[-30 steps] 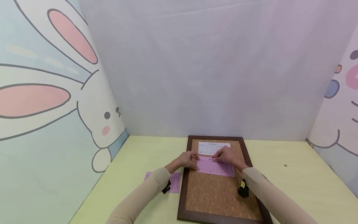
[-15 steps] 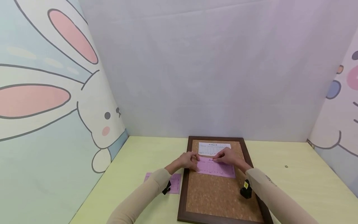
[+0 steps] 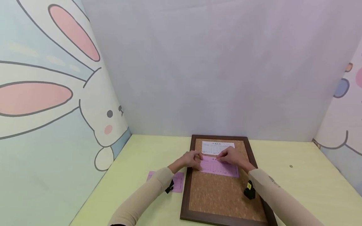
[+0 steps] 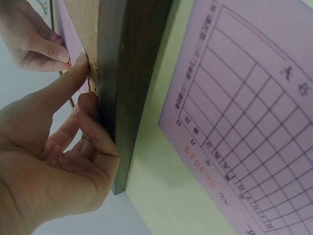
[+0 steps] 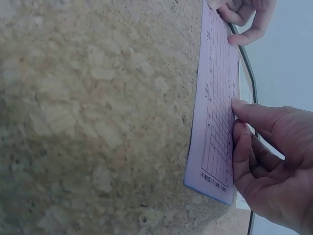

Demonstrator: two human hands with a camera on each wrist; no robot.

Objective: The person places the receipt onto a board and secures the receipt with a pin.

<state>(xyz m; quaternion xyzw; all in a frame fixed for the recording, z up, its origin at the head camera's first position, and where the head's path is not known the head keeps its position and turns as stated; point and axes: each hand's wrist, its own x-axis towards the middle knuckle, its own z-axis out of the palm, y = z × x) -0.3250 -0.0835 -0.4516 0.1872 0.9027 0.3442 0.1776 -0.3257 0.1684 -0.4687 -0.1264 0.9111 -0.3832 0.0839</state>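
A pink printed form (image 3: pixel 219 169) lies flat on a cork board (image 3: pixel 223 194) with a dark wooden frame (image 3: pixel 185 201). At its left edge rests my left hand (image 3: pixel 191 159), thumb and index finger apart and pressing the paper, the other fingers loosely bent. My right hand (image 3: pixel 230 156) is at the form's upper edge, near the middle. Between its thumb and fingers it pinches what looks like a red push pin (image 4: pixel 69 62), mostly hidden by the fingertips. In the right wrist view the form (image 5: pixel 203 161) shows its grid, with both hands along its far edge.
A white printed form (image 3: pixel 207 147) lies on the board above the pink one. Another pink form (image 3: pixel 178 183) is on the yellow table (image 3: pixel 158 150) left of the frame, partly under the left forearm. A small ring-like thing (image 3: pixel 291 166) lies to the right.
The head view has shifted slightly. Both hands keep their places on the pink form, and less red shows at the right fingertips in the head view.
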